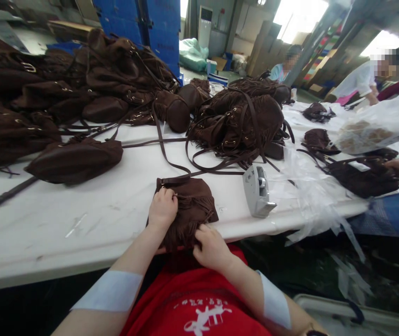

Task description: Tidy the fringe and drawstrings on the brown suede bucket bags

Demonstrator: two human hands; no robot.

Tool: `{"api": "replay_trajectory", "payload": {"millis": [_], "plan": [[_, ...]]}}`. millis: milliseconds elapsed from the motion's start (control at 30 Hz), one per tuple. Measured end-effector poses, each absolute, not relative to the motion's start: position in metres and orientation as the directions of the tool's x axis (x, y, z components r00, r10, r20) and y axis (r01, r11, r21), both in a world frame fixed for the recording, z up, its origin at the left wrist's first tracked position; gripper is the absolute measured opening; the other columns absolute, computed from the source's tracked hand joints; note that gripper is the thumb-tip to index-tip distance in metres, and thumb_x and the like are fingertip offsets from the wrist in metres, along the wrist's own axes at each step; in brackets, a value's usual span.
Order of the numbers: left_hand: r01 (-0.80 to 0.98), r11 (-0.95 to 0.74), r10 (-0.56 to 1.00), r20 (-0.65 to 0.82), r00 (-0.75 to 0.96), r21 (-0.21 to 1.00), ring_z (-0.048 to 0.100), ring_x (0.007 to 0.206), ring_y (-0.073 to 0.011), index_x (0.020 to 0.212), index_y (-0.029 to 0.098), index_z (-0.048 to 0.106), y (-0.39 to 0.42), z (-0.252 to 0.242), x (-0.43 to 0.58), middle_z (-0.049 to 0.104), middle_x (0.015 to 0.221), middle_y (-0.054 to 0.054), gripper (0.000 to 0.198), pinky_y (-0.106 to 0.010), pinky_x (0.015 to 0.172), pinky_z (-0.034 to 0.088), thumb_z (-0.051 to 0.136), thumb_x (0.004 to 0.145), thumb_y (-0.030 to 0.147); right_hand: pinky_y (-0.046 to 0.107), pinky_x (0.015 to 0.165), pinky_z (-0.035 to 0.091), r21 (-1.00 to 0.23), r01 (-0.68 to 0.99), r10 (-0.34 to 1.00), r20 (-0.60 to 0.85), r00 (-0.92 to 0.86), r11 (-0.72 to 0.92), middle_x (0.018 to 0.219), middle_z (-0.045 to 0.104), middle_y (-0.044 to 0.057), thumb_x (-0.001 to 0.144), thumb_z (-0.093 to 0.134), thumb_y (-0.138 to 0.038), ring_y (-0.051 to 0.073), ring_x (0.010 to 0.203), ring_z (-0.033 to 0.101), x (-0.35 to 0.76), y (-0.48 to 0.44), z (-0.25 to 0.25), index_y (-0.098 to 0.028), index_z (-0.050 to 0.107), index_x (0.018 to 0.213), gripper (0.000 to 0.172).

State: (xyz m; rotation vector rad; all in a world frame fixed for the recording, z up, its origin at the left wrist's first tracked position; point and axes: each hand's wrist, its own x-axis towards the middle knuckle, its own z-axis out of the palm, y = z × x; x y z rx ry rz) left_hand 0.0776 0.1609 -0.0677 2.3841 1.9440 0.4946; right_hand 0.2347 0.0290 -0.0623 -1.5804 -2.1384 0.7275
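A dark brown fringed bag [196,192] lies on the white table right in front of me, its fringe hanging toward the near edge. My left hand [163,208] is closed on the left side of the bag, near a metal eyelet; the fingertips are partly hidden. At the lower right of the bag, my right hand [210,246] has its fingers curled round strands of the fringe. A thin brown strap [171,162] runs from behind the bag toward the pile further back.
A grey tape dispenser [256,191] stands right of the bag. Brown bags [76,161] are heaped at left, with another fringed pile [234,121] behind. Clear plastic [311,186] hangs over the table edge. A co-worker's hand [397,164] touches a dark bag [364,176] at right.
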Motion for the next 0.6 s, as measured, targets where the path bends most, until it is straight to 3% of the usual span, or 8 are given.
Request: {"api": "replay_trajectory", "payload": {"millis": [67,133,233,400,500,533,600], "plan": [[0.949,-0.22,0.96,0.225,0.169,0.225,0.057,0.093,-0.0248,0.09,0.019,0.06,0.161,-0.068,0.077,0.06,0.095,-0.01,0.02,-0.037,0.087,0.045,0.041,0.09,0.024,0.027,0.076,0.047,-0.811,0.563,0.899,-0.114,-0.422,0.161,0.085,0.063,0.003,0.068,0.049,-0.005,0.016,0.082,0.057,0.252,0.023,-0.052,-0.017,0.06,0.082,0.021],[0.944,-0.231,0.957,0.23,0.176,0.238,0.057,0.094,-0.025,0.089,0.019,0.06,0.162,-0.068,0.077,0.06,0.095,-0.01,0.02,-0.037,0.087,0.045,0.041,0.089,0.024,0.021,0.068,0.046,-0.929,0.369,0.826,-0.227,-0.515,-0.025,0.079,0.064,0.0,0.068,0.046,-0.004,0.012,0.073,0.058,0.271,0.012,-0.044,-0.017,0.062,0.084,0.026],[0.94,-0.237,0.954,0.24,0.178,0.246,0.057,0.092,-0.0256,0.089,0.019,0.061,0.163,-0.069,0.077,0.061,0.095,-0.01,0.021,-0.037,0.086,0.045,0.04,0.09,0.024,0.018,0.058,0.043,-0.929,0.207,0.782,-0.369,-0.502,-0.306,0.072,0.062,-0.001,0.066,0.047,-0.006,0.01,0.065,0.058,0.297,-0.008,-0.04,-0.015,0.062,0.084,0.025],[0.945,-0.23,0.955,0.244,0.172,0.234,0.057,0.091,-0.0255,0.09,0.019,0.061,0.163,-0.071,0.077,0.061,0.094,-0.01,0.022,-0.037,0.086,0.045,0.04,0.09,0.025,0.018,0.053,0.043,-0.852,0.16,0.699,-0.504,-0.507,-0.498,0.068,0.063,0.001,0.069,0.055,-0.012,0.01,0.058,0.059,0.343,-0.041,-0.039,-0.012,0.065,0.082,0.017],[0.95,-0.225,0.955,0.241,0.171,0.218,0.057,0.091,-0.0254,0.09,0.019,0.061,0.163,-0.07,0.077,0.06,0.094,-0.01,0.023,-0.036,0.084,0.045,0.039,0.091,0.026,0.021,0.057,0.047,-0.83,0.294,0.643,-0.554,-0.528,-0.474,0.07,0.065,0.002,0.074,0.059,-0.018,0.011,0.059,0.059,0.36,-0.044,-0.03,-0.012,0.068,0.085,0.016],[0.951,-0.226,0.955,0.242,0.172,0.213,0.057,0.09,-0.0254,0.09,0.019,0.061,0.163,-0.069,0.077,0.06,0.094,-0.009,0.023,-0.036,0.083,0.045,0.039,0.091,0.026,0.022,0.061,0.048,-0.85,0.338,0.708,-0.525,-0.473,-0.405,0.076,0.067,0.003,0.075,0.06,-0.02,0.012,0.065,0.06,0.36,-0.039,-0.027,-0.012,0.068,0.088,0.017],[0.952,-0.226,0.954,0.246,0.173,0.207,0.057,0.09,-0.0253,0.089,0.019,0.061,0.163,-0.069,0.078,0.06,0.093,-0.01,0.023,-0.036,0.083,0.045,0.039,0.091,0.026,0.025,0.072,0.05,-0.888,0.413,0.9,-0.335,-0.277,-0.203,0.097,0.067,0.006,0.076,0.06,-0.018,0.016,0.084,0.062,0.352,-0.021,-0.022,-0.015,0.066,0.1,0.024]]}}
